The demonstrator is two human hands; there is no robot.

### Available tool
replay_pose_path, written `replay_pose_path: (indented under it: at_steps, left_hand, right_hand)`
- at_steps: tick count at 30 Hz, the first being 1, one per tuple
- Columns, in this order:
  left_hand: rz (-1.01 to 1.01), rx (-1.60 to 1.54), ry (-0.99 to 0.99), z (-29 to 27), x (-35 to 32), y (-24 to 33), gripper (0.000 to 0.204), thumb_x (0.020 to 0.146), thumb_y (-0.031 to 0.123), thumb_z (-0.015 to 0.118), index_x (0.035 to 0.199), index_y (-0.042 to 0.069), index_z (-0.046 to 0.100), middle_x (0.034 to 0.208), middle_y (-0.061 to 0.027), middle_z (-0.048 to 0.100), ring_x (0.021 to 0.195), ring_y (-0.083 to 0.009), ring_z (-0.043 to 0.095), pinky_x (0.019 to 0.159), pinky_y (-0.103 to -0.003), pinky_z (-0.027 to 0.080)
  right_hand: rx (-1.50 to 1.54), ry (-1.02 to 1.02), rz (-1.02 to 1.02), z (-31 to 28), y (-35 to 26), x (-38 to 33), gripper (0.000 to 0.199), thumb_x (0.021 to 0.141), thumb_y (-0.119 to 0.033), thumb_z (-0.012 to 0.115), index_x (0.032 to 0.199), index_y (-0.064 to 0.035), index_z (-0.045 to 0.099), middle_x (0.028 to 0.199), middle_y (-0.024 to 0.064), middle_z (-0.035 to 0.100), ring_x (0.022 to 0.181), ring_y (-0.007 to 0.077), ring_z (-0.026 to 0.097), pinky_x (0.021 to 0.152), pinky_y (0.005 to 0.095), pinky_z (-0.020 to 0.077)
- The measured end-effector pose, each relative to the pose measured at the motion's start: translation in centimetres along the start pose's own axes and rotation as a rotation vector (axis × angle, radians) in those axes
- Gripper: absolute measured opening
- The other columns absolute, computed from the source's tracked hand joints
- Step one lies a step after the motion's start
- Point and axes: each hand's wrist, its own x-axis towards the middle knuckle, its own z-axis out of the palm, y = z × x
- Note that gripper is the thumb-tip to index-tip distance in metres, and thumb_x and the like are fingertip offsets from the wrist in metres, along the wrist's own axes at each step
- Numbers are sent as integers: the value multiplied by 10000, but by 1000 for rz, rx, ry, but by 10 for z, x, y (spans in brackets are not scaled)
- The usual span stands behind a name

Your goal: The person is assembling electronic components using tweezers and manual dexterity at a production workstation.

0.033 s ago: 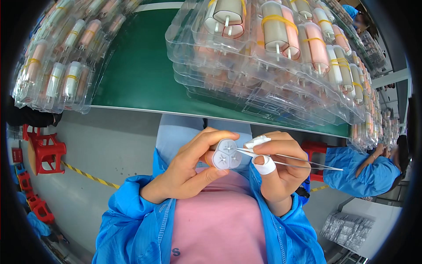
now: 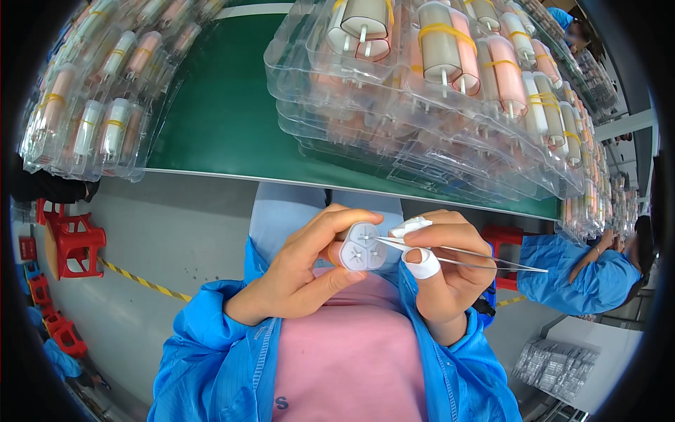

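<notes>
Between the fingers and thumb of my left hand [image 2: 299, 271] is a pale grey three-lobed part [image 2: 363, 247], closed in a grip. Its face is turned up, and each lobe carries a small star-shaped mark around its centre. Metal tweezers [image 2: 517, 267] are pinched in my right hand [image 2: 450, 264], their tips at the right edge of that face, by the upper lobes. Whether the tips touch it or hold anything is too small to tell. White tape wraps my right thumb and another right fingertip. The far side of the grey part is hidden by my left fingers.
Beyond my lap stands a green table [image 2: 218, 91]. Stacked clear plastic trays [image 2: 422, 151] of white, pink and grey cylinders with yellow bands fill its right; more trays [image 2: 91, 141] stand left. Red stools [image 2: 74, 246] are on the left floor. A person in blue [image 2: 576, 274] works at right.
</notes>
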Motion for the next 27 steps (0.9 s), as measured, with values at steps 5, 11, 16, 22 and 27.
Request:
replay_pose_path:
  at_steps: [5, 11, 16, 22, 27]
  left_hand:
    - [122, 108, -1, -2, 2, -7, 504, 755, 52, 708, 1201, 0, 479, 1049, -117, 524, 893, -188, 540, 760, -285, 471]
    - [134, 73, 162, 8, 0, -11, 547, 714, 50, 754, 1175, 12, 463, 1085, -141, 532, 912, -224, 557, 746, -304, 467]
    - [84, 208, 168, 6, 0, -8, 559, 752, 55, 697, 1240, -9, 431, 1126, -180, 502, 966, -300, 524, 816, -355, 437]
    - [85, 274, 103, 6, 2, -5, 589, 761, 11, 642, 1296, -35, 399, 1151, -192, 480, 979, -330, 472, 859, -375, 386]
    - [114, 347, 109, 6, 3, -2, 593, 754, -6, 650, 1295, -34, 410, 1151, -186, 480, 973, -327, 472, 847, -377, 393]
  right_hand:
    - [-20, 11, 8, 2, 0, -1, 169, 698, 26, 712, 855, 39, 652, 802, 155, 655, 692, 191, 635, 591, 248, 492]
    - [75, 72, 23, -1, 3, -6, 192, 702, 23, 723, 875, 46, 642, 840, 156, 653, 736, 201, 624, 621, 258, 489]
    - [121, 76, 59, 4, 2, -10, 185, 705, 16, 724, 871, 34, 646, 848, 152, 654, 751, 202, 622, 655, 274, 487]
    - [74, 36, 31, 8, 4, -7, 178, 697, 8, 731, 855, 26, 653, 815, 146, 660, 732, 217, 621, 643, 280, 484]
    - [50, 32, 18, 9, 5, -6, 174, 694, 15, 726, 852, 25, 653, 805, 145, 661, 718, 220, 623, 632, 281, 484]
